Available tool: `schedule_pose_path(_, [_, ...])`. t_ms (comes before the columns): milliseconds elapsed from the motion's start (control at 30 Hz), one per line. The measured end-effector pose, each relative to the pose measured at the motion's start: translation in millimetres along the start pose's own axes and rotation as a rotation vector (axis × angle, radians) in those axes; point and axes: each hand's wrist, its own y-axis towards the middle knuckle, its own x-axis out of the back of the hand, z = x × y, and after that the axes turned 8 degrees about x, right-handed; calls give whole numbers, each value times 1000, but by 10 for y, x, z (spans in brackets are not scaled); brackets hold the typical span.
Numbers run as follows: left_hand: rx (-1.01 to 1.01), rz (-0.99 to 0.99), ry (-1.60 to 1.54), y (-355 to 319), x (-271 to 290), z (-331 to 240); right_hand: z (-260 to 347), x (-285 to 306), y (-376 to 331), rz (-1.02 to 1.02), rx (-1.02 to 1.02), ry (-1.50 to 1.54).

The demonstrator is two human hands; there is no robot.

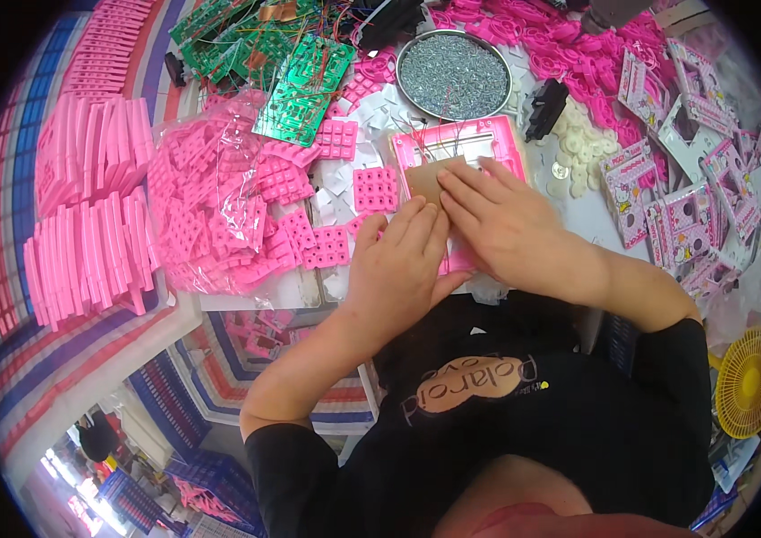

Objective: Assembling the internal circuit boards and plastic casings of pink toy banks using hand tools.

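In front of me on the table lies a pink plastic case [508, 134] with a silvery framed opening. A flat brown board [434, 177] rests over its left part, and thin red and dark wires rise behind it. My left hand [398, 262] has its fingers together at the board's near edge, its thumb along the near edge of the case. The fingertips of my right hand [510, 222] press on the board's right side; that thumb is hidden. A pink keypad [375, 189] with square buttons lies just left of the case.
A round metal dish of small screws [452, 75] stands behind the case. Green circuit boards [305, 90] and a bag of pink keypads [210, 193] lie left, beside stacked pink plastic parts [89, 255]. White round parts [582, 143] and printed panels [690, 220] lie right.
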Motion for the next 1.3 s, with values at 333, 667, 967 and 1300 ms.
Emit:
schedule_pose_path(333, [-53,16,-31,3,25,122,46,-12,-18,-32,-10,-64])
schedule_pose_path(667, [-59,-22,-58,16,26,116,-9,13,-21,-4,9,-77])
schedule_pose_path(967, [-57,35,-108,121,140,112,64,23,-134,-92,26,34])
schedule_pose_path(1300, [-68,-188,119,2018,-106,620,160,37,12,68,47,-143])
